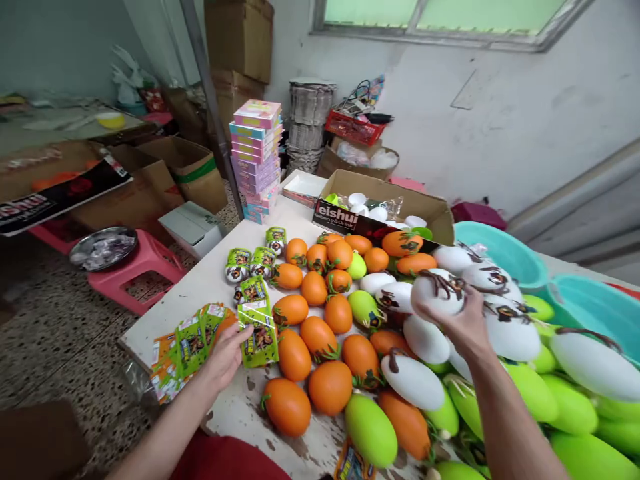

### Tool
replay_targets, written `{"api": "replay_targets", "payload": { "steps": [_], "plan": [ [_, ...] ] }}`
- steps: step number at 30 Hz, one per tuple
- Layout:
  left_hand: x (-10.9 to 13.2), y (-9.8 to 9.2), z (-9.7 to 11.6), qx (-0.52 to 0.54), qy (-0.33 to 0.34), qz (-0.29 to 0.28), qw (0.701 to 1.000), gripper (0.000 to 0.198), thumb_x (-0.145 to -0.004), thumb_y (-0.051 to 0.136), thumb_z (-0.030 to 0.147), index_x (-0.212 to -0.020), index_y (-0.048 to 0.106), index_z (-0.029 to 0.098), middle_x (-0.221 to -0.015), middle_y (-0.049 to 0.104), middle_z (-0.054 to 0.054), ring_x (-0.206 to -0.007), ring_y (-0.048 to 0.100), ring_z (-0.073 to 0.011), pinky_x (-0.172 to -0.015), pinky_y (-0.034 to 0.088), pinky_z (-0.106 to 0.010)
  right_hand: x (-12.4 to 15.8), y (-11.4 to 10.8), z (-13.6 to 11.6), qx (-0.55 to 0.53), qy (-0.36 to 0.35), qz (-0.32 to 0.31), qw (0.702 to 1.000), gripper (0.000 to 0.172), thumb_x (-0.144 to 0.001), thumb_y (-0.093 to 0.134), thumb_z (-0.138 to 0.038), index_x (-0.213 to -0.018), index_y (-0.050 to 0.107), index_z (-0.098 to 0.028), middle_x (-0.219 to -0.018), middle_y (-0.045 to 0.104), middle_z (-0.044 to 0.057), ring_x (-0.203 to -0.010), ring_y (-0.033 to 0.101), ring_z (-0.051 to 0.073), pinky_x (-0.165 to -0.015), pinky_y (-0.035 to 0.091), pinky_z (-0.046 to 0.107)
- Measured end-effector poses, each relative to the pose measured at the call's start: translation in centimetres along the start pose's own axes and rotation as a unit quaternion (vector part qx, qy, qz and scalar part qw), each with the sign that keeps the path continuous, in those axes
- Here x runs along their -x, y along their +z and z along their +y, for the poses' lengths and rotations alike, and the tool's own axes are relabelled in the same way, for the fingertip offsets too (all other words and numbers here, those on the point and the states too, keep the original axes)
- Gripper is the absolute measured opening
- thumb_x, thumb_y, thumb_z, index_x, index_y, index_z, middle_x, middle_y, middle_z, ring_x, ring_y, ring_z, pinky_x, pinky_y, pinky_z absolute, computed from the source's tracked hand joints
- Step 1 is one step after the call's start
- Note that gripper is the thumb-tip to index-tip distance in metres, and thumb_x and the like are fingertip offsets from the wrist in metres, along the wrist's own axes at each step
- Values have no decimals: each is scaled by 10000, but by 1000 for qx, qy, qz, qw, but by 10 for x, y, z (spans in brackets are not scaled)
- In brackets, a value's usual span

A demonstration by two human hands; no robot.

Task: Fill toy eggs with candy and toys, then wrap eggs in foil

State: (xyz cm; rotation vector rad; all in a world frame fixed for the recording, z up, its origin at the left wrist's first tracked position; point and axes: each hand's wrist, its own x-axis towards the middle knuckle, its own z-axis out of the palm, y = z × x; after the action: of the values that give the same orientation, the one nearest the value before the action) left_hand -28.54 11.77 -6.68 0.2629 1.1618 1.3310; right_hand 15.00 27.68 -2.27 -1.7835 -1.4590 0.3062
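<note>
My left hand (pixel 226 357) pinches a green printed packet (pixel 259 335) by its left edge, low over the table. Beside it lies a fanned pile of similar green and orange packets (pixel 193 347). The fingers of my right hand (pixel 463 320) are wrapped round a white plastic egg (pixel 436 293) with brown strands and a dark printed patch, above the other eggs. Many orange eggs (pixel 314 288) with green strands lie between my hands. Lime-green eggs (pixel 371 430) and more white eggs (pixel 413 381) crowd the right side. A few small eggs in green wrappers (pixel 237 265) stand at the left.
Behind the eggs is an open cardboard box (pixel 390 230) with white and green shell halves. Two turquoise basins (pixel 500 253) sit at the right. A stack of pastel boxes (pixel 256 160) rises at the table's far left corner. A pink stool (pixel 137 267) carries a metal bowl (pixel 103 249).
</note>
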Motion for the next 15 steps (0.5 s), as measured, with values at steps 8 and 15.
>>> {"api": "replay_targets", "payload": {
  "steps": [8, 15],
  "plan": [
    [13, 45, -22, -28, 2, -79, 997, 461, -671, 837, 404, -1027, 687, 154, -937, 739, -52, -849, 677, -180, -762, 518, -268, 156, 64, -97, -367, 76, -546, 749, 850, -411, 929, -238, -1198, 607, -249, -1198, 663, 78, -1115, 594, 351, -971, 476, 488],
    [30, 48, -35, -34, 120, 16, 992, 445, -753, 741, 509, -1056, 658, 194, -1002, 722, -35, -924, 657, -195, -787, 514, -273, 230, 124, -110, -562, 352, -304, 684, 572, -606, 828, -584, -1031, 649, -245, -1068, 700, 65, -971, 648, 277, -807, 555, 416]
  ]
}}
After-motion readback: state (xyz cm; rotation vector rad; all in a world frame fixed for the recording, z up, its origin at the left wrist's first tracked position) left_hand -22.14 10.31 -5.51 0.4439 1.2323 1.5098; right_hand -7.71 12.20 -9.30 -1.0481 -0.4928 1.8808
